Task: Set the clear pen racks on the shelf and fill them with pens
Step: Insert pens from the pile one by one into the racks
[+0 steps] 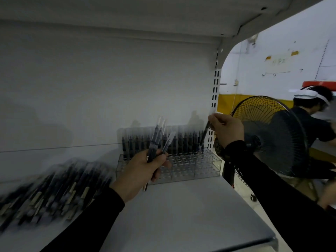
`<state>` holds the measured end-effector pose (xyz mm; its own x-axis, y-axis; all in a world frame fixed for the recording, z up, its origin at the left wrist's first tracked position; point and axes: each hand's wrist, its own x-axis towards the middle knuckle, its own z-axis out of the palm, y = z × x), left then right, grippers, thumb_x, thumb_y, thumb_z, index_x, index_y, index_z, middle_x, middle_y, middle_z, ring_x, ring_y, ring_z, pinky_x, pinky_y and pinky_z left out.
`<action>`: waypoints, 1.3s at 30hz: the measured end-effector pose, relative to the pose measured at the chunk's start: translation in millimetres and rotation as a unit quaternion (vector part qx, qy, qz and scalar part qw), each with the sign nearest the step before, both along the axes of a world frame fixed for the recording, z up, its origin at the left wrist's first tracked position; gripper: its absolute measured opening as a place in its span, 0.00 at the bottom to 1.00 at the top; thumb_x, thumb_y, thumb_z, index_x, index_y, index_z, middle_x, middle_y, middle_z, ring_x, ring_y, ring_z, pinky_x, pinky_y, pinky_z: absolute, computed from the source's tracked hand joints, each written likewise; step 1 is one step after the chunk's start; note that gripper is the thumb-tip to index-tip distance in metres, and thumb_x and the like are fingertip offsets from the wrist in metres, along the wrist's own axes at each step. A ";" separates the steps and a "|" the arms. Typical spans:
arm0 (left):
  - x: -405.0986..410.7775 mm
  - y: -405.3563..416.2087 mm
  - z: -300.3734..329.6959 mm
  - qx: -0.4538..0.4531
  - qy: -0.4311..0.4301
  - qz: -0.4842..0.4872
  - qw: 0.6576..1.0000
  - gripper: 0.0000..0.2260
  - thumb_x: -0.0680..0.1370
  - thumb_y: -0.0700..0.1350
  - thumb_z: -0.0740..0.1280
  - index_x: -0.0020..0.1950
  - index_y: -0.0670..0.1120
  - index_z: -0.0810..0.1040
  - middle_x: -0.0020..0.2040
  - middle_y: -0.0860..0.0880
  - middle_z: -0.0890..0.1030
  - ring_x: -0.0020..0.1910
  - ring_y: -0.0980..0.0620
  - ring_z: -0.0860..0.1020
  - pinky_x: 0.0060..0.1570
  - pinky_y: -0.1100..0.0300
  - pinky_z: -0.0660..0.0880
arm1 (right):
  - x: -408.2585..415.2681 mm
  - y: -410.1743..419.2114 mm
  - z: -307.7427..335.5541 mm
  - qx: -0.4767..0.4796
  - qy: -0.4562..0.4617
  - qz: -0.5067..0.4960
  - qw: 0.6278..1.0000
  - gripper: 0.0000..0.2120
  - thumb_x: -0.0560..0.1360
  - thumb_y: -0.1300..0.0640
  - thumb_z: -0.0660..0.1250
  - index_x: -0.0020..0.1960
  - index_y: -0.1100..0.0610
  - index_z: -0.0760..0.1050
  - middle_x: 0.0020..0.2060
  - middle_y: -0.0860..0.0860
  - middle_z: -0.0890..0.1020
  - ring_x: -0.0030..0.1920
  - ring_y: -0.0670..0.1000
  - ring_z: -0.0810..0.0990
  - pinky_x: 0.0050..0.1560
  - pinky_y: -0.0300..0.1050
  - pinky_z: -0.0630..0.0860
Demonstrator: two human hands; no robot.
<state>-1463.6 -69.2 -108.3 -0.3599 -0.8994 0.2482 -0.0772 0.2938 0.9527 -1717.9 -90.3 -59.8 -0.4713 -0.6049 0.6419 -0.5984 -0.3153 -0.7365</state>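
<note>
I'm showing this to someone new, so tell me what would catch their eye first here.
Probably the two hands mid-shelf: the left hand clutches a bundle of pens, while the right hand lowers a single pen toward the clear pen rack, whose back row is already filled. Next, the blurred pile of pens at lower left and the fan at right.

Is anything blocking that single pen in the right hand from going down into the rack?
Nothing visible does. The right hand holds the pen tilted, its lower end right at the rack, near the right end of the filled back row. The left hand, holding a bunch of pens, sits further left.
</note>
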 end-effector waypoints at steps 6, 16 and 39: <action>1.4 -0.3 -0.1 -0.004 0.003 0.004 1.000 0.07 0.81 0.43 0.62 0.53 0.44 0.80 0.43 0.48 0.85 0.28 0.54 0.71 0.31 0.58 0.70 | -1.7 -12.5 -8.8 0.050 0.064 0.003 0.997 0.11 0.78 0.53 0.66 0.52 0.58 0.82 0.42 0.52 0.84 0.42 0.48 0.80 0.51 0.42 0.76; 2.2 2.2 1.7 -0.005 0.008 -0.004 1.000 0.07 0.81 0.43 0.63 0.53 0.45 0.81 0.42 0.49 0.86 0.29 0.54 0.72 0.29 0.62 0.70 | 1.9 -12.8 -30.3 0.151 0.132 0.007 0.980 0.13 0.78 0.53 0.65 0.53 0.61 0.82 0.46 0.55 0.85 0.44 0.51 0.79 0.51 0.42 0.74; 0.3 2.4 -1.5 0.001 0.022 -0.027 0.999 0.10 0.81 0.46 0.64 0.56 0.42 0.81 0.45 0.43 0.85 0.32 0.53 0.73 0.35 0.58 0.72 | 85.4 33.2 -27.1 0.115 -0.115 0.280 0.946 0.11 0.76 0.56 0.69 0.42 0.64 0.81 0.38 0.61 0.84 0.39 0.56 0.82 0.46 0.49 0.82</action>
<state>-1463.3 -66.8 -109.7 -0.3968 -0.8794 0.2629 -0.0198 0.2945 0.9554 -1632.4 -57.2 -86.9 -0.1477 -0.9119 0.3828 -0.2008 -0.3514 -0.9145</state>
